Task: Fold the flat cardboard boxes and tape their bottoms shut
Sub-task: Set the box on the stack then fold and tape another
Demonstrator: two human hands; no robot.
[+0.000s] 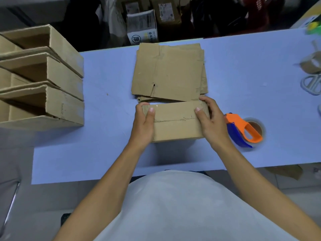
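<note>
Folded cardboard box: stands near centre on the blue bench, bottom face turned up, its two flaps meeting in a ragged seam along the middle, a strip of clear tape glinting at the far left corner.

Left hand: grip closed around the box's left end, thumb lying on the upturned face, fingers wrapped over the far edge.

Right hand: grip closed around the box's right end in the same manner, thumb on top, fingers curled over the far right corner.

Stack of flat cardboard boxes: lies just beyond the held box, reaching to the far edge of the bench; edges of the sheets slightly fanned.

Tape dispenser: orange and blue handle with a roll of clear tape, resting on the bench just right of the right hand.

Finished boxes: several, piled at the left end of the bench, open sides facing left.

Second tape roll and pale scissors: far right edge of the bench, blurred.

Cartons and dark clutter: on the floor beyond the bench.
</note>
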